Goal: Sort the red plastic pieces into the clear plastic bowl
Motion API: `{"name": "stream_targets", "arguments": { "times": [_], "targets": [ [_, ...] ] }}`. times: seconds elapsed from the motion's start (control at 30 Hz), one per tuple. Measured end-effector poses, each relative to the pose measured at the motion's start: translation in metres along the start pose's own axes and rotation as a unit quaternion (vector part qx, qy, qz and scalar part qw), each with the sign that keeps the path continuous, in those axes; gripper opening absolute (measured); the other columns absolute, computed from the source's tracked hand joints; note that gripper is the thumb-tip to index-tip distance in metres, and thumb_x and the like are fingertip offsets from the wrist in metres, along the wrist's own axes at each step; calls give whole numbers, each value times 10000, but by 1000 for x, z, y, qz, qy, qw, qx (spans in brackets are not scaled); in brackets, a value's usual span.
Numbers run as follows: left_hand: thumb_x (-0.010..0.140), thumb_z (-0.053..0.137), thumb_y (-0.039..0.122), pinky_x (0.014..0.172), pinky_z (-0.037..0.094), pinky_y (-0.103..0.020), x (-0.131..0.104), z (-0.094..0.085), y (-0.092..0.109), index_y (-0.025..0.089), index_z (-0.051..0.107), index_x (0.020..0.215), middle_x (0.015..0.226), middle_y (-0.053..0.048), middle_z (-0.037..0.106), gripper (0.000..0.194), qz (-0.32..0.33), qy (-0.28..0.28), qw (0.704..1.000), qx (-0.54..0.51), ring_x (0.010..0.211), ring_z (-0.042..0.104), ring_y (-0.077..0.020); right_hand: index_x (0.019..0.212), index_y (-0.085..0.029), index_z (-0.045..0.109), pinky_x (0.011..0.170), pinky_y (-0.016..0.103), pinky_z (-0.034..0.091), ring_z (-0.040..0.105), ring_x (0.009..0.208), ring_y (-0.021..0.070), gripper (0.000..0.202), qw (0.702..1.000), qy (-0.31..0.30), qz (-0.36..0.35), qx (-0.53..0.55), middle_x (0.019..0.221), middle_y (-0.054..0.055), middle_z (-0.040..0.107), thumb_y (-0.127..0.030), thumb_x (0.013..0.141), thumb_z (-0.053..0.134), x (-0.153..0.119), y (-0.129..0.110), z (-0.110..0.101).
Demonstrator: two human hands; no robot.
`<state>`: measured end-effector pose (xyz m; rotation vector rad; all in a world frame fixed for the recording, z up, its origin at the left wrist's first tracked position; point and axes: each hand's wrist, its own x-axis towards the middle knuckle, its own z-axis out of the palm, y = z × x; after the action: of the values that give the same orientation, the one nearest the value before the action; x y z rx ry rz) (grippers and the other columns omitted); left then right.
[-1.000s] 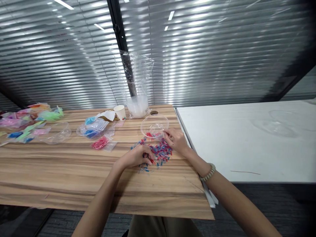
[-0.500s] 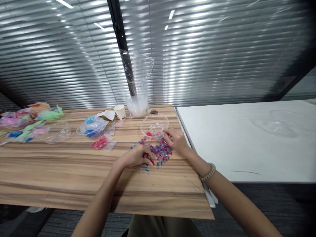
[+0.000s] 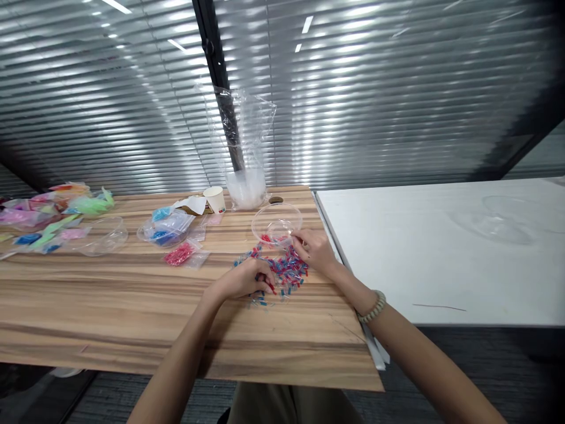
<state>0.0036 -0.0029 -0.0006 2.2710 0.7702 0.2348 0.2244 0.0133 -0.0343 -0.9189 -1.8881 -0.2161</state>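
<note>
Behind the wood-grain table (image 3: 110,312), strewn with red-and-blue pieces (image 3: 290,269), hang slatted blinds (image 3: 375,112).

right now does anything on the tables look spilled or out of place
Small red and blue pieces lie scattered on the wood-grain table, mostly outside the clear plastic bowl, so they may have spilled. A stray thin strand lies on the white table.

The wood-grain tabletop (image 3: 110,312) carries a clear bowl (image 3: 267,222); loose red and blue pieces (image 3: 289,270) lie on the bowl's near side; a dark disc (image 3: 276,199) sits just behind it; left of the bowl are a white cup (image 3: 215,200), a packet of pink pieces (image 3: 178,255) and, farthest away, a heap of colourful packets (image 3: 53,207).
</note>
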Motion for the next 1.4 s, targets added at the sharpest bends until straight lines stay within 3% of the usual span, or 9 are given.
{"name": "stream_targets", "arguments": {
  "times": [0.87,1.4],
  "targets": [
    [750,657,221,633,406,-188,0,1,4,124,676,798,784,-50,659,109,-11,-4,1000,25,687,558,-117,911,-183,613,637,291,482,633,701,175,174,1000,-14,2,3,789,52,683,-187,843,452,1,-1,0],
    [732,653,139,590,389,-176,0,1,9,126,669,782,761,-36,657,54,-14,10,999,28,649,544,-101,913,-180,613,642,294,484,631,701,176,176,1000,-19,5,7,799,55,682,-181,844,451,1,-1,0]
  ]
}}
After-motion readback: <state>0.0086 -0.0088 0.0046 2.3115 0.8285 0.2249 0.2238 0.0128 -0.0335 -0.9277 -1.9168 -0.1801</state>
